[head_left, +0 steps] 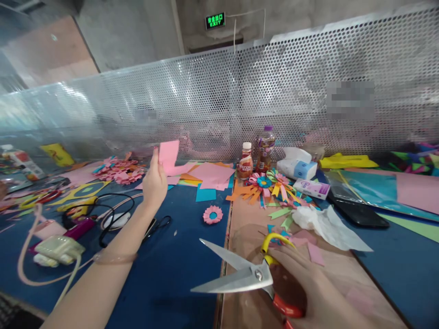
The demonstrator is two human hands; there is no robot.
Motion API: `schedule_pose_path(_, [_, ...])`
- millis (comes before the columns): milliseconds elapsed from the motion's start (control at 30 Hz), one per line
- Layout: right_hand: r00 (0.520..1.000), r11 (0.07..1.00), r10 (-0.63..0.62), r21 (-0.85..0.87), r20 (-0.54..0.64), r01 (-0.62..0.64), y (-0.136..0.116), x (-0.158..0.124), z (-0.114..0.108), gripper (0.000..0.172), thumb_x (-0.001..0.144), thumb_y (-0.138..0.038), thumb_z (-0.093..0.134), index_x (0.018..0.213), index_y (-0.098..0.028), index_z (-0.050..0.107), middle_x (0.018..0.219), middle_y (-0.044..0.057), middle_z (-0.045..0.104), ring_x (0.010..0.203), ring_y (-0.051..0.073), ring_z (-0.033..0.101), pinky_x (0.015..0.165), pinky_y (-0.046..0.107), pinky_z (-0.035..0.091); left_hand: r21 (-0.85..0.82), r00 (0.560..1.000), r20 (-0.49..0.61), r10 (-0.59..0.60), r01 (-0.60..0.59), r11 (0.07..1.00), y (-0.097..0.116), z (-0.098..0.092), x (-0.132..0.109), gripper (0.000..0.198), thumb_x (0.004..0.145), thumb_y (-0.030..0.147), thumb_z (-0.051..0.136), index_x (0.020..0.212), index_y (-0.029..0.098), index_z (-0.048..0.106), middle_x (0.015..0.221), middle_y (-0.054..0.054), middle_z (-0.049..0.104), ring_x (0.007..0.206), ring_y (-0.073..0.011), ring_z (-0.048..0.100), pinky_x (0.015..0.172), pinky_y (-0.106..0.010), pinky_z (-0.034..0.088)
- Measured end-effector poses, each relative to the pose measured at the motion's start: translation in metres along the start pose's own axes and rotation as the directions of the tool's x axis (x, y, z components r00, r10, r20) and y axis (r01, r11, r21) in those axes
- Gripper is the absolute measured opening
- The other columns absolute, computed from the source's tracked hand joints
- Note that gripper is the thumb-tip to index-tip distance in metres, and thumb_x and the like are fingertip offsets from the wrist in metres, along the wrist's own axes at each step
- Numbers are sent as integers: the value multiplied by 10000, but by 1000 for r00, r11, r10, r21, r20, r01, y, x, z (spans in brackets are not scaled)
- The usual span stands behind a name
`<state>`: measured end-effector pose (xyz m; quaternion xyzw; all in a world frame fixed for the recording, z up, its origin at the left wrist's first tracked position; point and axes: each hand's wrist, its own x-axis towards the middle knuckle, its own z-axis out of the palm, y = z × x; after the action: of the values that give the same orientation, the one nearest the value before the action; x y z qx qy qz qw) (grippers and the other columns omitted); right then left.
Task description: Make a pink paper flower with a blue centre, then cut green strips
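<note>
My left hand (155,180) is raised above the table's far part, its fingers closed on a piece of pink paper (168,156). Below and behind that paper lie loose pink sheets (212,173) and a blue paper square (206,193). My right hand (308,269), low at the right, grips scissors (258,274) with one yellow and one red handle loop. The scissor blades stand apart and point left, with nothing between them. A pink paper flower with a blue centre (212,214) lies on the blue tabletop between my hands.
Two drink bottles (245,161), a tissue pack (297,163) and ribbon flowers (264,183) stand before a perforated metal screen (206,100). A black phone (360,214) and crumpled tissue (331,226) lie right. Cables and a charger plug (59,250) crowd the left.
</note>
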<state>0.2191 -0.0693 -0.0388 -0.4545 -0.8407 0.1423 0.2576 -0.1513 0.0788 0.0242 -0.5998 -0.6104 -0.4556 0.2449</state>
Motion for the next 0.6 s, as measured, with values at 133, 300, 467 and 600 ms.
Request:
schedule_pose_path(133, [1000, 1000, 5, -6, 7, -5, 0, -1, 1, 674, 517, -156, 586, 1190, -201, 571, 1230, 84, 590, 1145, 299, 533, 953, 385, 468, 98, 891, 451, -49, 5, 995, -23, 16, -7, 623, 854, 289, 412, 1420, 106, 227, 1321, -147, 503, 1173, -242, 516, 964, -330, 403])
schedule_pose_path(300, [1000, 1000, 10, 8, 5, -10, 2, -2, 3, 676, 495, -156, 595, 1170, -187, 580, 1227, 93, 590, 1155, 312, 521, 966, 401, 454, 253, 647, 750, -136, -90, 963, -45, 25, -15, 536, 824, 355, 427, 1298, 107, 451, 1232, -157, 578, 1117, -276, 556, 918, -342, 422])
schedule_pose_path(467, [999, 1000, 3, 7, 44, -3, 3, -2, 2, 659, 525, -172, 587, 1183, -186, 571, 1234, 95, 585, 1159, 308, 519, 974, 412, 445, 294, 670, 727, -151, -105, 950, -44, 21, -11, 410, 834, 279, 371, 1140, 137, 604, 1151, -139, 633, 1059, -276, 585, 878, -346, 431])
schedule_pose_path(600, [994, 999, 30, -25, 103, -27, 1, -1, 1, 669, 537, -190, 566, 1205, -151, 556, 1264, 111, 558, 1189, 311, 491, 978, 444, 438, 288, 728, 671, -138, -84, 954, -40, 20, -8, 382, 840, 306, 366, 1037, 172, 664, 1073, -115, 671, 1015, -279, 601, 824, -335, 442])
